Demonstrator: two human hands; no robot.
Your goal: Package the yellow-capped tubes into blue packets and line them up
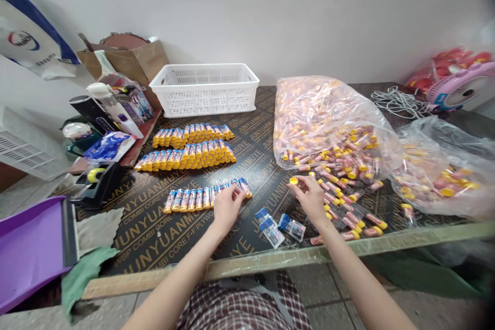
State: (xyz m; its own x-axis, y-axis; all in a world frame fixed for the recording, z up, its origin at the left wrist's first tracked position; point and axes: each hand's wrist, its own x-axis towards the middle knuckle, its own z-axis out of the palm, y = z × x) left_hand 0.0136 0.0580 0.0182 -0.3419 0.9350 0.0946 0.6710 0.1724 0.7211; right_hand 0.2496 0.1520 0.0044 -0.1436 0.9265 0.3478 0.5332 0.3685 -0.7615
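The right hand (312, 201) narrowly pinches a yellow cap (294, 181); the left (227, 210), its grip unclear, touches the blue-labelled tube row (192, 199) at centre, seemingly keeping it aligned.

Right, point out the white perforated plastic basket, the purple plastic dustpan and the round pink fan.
White plastic basket (209, 103), head view, front wall
Purple dustpan (34, 248), head view, flat pan
Pink fan (453, 91), head view, front grille

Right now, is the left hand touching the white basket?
No, the left hand is at the nearest row of tubes, and the white basket stands well behind it, near the wall.
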